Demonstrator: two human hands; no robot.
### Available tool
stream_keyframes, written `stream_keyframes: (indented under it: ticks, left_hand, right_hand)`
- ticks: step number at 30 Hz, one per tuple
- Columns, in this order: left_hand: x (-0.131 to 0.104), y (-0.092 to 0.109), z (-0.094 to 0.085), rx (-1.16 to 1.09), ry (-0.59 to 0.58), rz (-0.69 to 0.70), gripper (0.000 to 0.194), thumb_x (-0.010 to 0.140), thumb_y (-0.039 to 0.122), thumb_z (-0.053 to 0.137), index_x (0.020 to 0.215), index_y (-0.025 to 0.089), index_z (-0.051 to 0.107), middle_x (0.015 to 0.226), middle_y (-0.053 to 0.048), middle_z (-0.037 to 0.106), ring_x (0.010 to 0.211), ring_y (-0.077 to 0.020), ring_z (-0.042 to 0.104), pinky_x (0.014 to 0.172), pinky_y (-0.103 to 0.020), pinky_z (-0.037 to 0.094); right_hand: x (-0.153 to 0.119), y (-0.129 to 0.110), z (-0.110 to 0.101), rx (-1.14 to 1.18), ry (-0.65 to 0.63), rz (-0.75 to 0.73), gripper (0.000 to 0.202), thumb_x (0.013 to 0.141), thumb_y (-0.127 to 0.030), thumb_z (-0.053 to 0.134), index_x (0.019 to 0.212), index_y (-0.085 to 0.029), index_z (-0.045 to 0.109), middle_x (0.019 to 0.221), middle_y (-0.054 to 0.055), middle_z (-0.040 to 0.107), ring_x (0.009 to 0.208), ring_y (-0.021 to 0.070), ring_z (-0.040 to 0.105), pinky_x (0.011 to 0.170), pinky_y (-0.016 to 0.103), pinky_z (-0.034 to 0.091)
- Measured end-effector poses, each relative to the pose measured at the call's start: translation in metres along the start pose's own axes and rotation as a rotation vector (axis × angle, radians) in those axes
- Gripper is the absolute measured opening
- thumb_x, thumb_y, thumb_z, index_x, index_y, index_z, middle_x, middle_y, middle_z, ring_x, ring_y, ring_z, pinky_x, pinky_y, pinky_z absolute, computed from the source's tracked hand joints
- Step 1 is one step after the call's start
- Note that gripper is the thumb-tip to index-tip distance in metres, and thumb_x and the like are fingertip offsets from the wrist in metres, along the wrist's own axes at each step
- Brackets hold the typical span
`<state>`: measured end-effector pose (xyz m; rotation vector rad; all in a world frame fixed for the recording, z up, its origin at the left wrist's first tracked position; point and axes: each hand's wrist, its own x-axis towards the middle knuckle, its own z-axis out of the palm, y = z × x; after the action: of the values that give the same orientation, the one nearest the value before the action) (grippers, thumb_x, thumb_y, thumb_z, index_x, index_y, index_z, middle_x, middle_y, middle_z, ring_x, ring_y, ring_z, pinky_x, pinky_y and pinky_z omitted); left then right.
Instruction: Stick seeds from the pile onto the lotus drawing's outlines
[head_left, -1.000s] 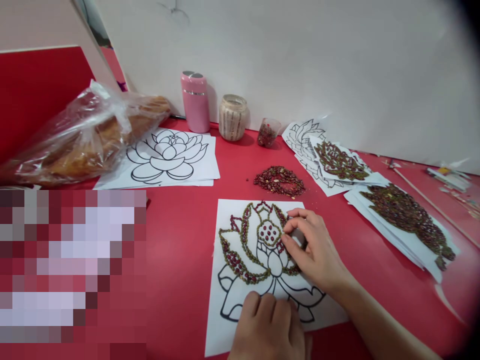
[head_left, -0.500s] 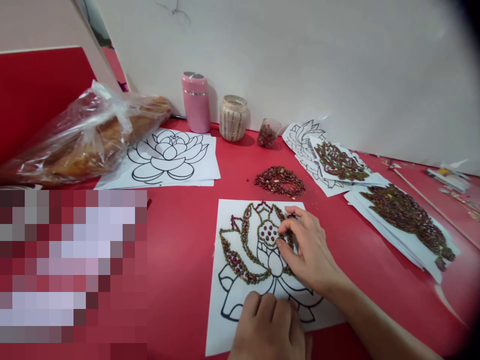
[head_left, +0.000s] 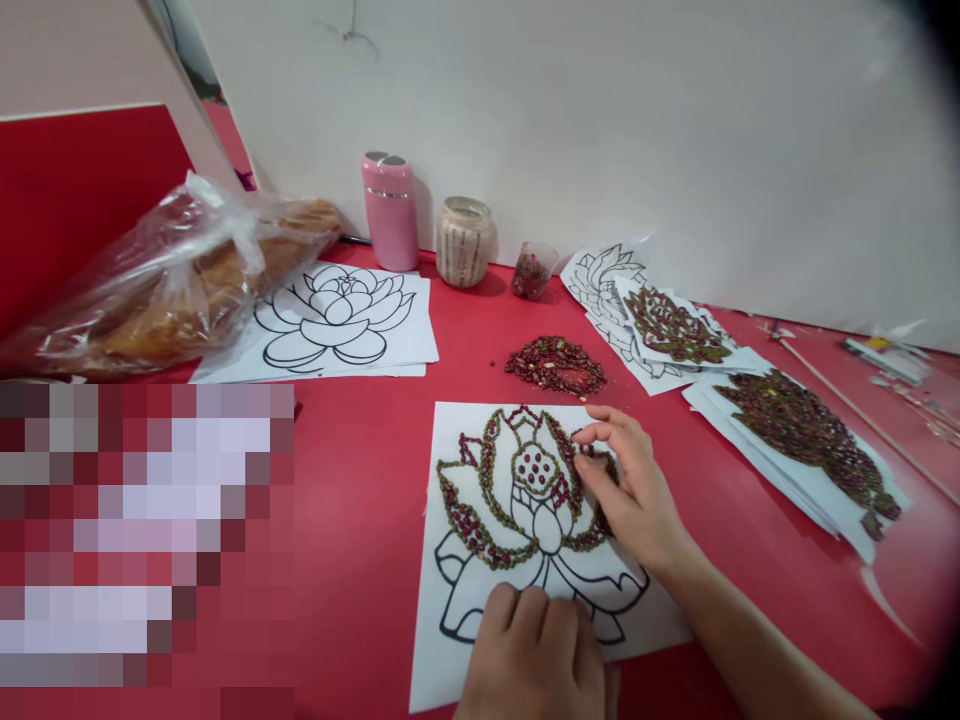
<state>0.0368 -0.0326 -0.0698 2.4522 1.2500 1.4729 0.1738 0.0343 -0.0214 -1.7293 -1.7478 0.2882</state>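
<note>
A sheet of paper (head_left: 450,680) with a black-outlined lotus drawing lies before me, partly lined and filled with red and green beans (head_left: 480,535). Over its right petals hovers my right hand (head_left: 630,485), fingers bent, thumb and forefinger tips a little apart beside the bean rows; no bean shows between them. My left hand (head_left: 536,645) rests knuckles up on the sheet's lower part, its fingers curled under. Whatever those fingers hold, if anything, is hidden. A loose heap of red beans (head_left: 551,362) sits on the red table just beyond the sheet.
Along the back stand a pink flask (head_left: 390,215), a jar (head_left: 465,245) and a small cup of beans (head_left: 533,275). Printed lotus sheets (head_left: 409,330) and a plastic-wrapped brown bundle (head_left: 187,290) lie left. Bean-covered sheets (head_left: 795,500) are stacked right. The lower left is pixelated.
My right hand has shifted slightly right, away from the seed-dotted centre, and its thumb and forefinger have spread a little. Red beans now show right of that centre. My left hand stays put.
</note>
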Motion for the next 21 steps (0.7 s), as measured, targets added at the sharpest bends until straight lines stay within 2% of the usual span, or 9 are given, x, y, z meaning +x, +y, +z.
stream_keyframes:
  ticks: [4,7,11,16,18,21]
  left_hand:
    - [0.009,-0.005,-0.010,0.007,-0.060,0.098,0.017,0.069,0.009,0.041,0.062,0.018,0.054,0.051,0.000,0.044,0.048,-0.0154,0.038,0.050,-0.030,0.023]
    - [0.015,-0.008,-0.017,0.019,-0.143,0.167,0.014,0.069,0.010,0.044,0.067,0.017,0.056,0.052,0.001,0.046,0.047,-0.0153,0.039,0.048,-0.030,0.024]
    - [0.017,-0.009,-0.021,0.025,-0.189,0.167,0.014,0.071,0.013,0.044,0.070,0.016,0.057,0.052,0.001,0.047,0.047,-0.0153,0.040,0.049,-0.030,0.026]
    - [0.015,-0.007,-0.015,0.033,-0.100,0.155,0.019,0.074,0.012,0.040,0.069,0.015,0.058,0.051,0.000,0.045,0.046,-0.0152,0.039,0.049,-0.030,0.024]
    - [0.013,-0.006,-0.012,0.025,-0.039,0.131,0.021,0.074,0.011,0.039,0.066,0.016,0.057,0.050,0.000,0.043,0.046,-0.0153,0.037,0.049,-0.030,0.023]
    - [0.010,-0.004,-0.009,0.008,-0.042,0.104,0.020,0.074,0.011,0.039,0.065,0.016,0.056,0.050,0.000,0.044,0.046,-0.0152,0.036,0.050,-0.030,0.023]
  right_hand:
    - [0.002,0.003,-0.001,0.032,0.061,-0.040,0.012,0.082,-0.027,0.046,0.090,-0.023,0.052,0.113,0.008,0.048,0.110,0.0235,0.042,0.090,0.042,0.036]
    - [0.001,0.000,-0.002,0.045,-0.002,-0.110,0.009,0.081,-0.026,0.047,0.084,-0.022,0.055,0.110,0.009,0.048,0.108,0.0231,0.043,0.088,0.040,0.039]
    - [0.001,-0.005,-0.006,0.020,-0.106,-0.231,0.006,0.077,-0.021,0.051,0.077,-0.021,0.058,0.110,0.008,0.047,0.108,0.0233,0.043,0.089,0.040,0.038]
    - [0.002,-0.008,-0.010,0.002,-0.262,-0.283,0.010,0.075,-0.014,0.051,0.075,-0.020,0.058,0.112,0.008,0.047,0.110,0.0235,0.041,0.088,0.041,0.039]
    - [0.003,-0.009,-0.012,-0.008,-0.292,-0.286,0.010,0.075,-0.013,0.051,0.075,-0.020,0.058,0.113,0.007,0.046,0.110,0.0228,0.041,0.088,0.040,0.039]
    - [0.005,-0.012,-0.013,-0.036,-0.305,-0.281,0.010,0.076,-0.014,0.051,0.074,-0.020,0.058,0.112,0.007,0.047,0.110,0.0215,0.041,0.088,0.038,0.039]
